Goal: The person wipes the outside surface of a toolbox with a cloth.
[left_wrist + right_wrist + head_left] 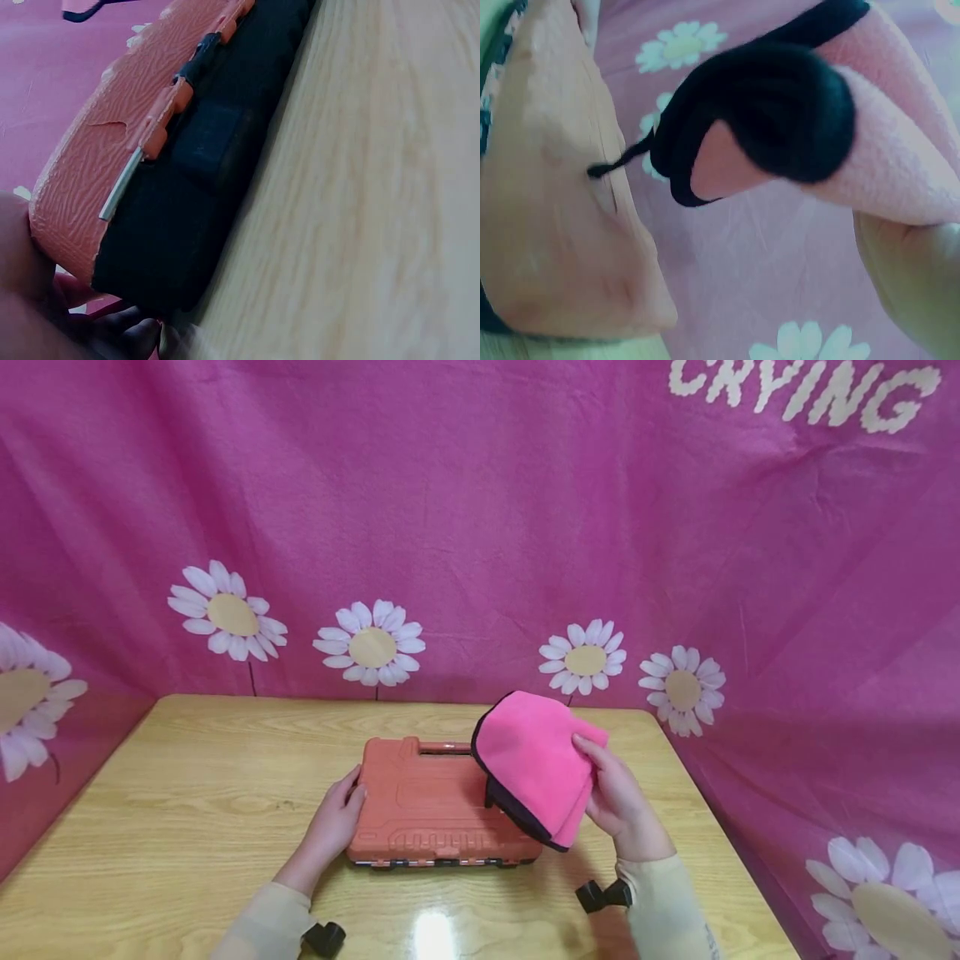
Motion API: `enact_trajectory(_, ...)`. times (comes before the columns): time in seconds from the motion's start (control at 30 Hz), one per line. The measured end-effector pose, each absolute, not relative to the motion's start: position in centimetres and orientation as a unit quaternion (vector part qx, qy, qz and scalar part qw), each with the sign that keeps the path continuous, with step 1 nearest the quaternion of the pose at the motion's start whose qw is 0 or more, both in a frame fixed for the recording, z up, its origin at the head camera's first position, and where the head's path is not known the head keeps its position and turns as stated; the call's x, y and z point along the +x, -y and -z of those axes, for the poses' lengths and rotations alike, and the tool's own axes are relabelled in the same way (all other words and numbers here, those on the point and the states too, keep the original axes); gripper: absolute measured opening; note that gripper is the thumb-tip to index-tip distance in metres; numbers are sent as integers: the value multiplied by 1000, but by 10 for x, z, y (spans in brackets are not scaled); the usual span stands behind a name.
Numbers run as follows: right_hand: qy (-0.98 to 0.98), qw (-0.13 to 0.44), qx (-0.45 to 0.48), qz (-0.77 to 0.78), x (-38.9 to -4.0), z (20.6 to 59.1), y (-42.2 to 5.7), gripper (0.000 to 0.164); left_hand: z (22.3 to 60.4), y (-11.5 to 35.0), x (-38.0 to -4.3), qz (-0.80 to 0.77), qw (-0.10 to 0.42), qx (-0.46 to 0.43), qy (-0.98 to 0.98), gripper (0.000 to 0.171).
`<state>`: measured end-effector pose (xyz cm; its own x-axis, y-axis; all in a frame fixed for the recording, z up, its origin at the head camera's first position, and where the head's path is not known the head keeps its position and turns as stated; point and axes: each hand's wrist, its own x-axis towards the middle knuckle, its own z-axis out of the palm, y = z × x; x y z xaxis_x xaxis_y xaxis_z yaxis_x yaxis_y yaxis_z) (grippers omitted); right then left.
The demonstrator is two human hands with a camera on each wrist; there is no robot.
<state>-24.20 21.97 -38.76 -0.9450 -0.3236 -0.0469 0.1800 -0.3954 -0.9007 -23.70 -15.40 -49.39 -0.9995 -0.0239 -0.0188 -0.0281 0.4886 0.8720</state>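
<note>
An orange hard plastic tool case (431,797) with a black base lies on the table, its hinged long edge toward me. My left hand (337,817) grips the case's left end, thumb near the top edge; in the left wrist view its fingers (124,330) bend round the end, partly in shadow. My right hand (621,802) pinches a folded pink cloth (536,760) with black edging, held above the case's right part and hiding some of it. A thin black loop (626,159) hangs from the cloth's edging in the right wrist view.
The light wooden table (225,785) runs back to a pink curtain (465,527) printed with white daisies, which also encloses both sides. Each wrist carries a small black camera mount, one at the left sleeve (262,927) and one at the right sleeve (667,906).
</note>
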Motion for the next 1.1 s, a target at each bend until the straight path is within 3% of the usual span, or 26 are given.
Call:
enact_trajectory(0.13,-498,121,-50,857,-251,391,-231,27,494,155,-238,-506,7,-18,-862,54)
enact_trajectory(0.4,-388,31,88,917,-266,397,-251,24,494,154,-238,-508,13,-19,-861,55)
enact_trajectory(0.63,-310,15,139,940,-275,404,-264,26,494,155,-238,-507,10,-17,-862,54)
enact_trajectory(1.1,-292,4,156,943,-282,412,-273,24,494,154,-237,-499,3,-16,-867,54)
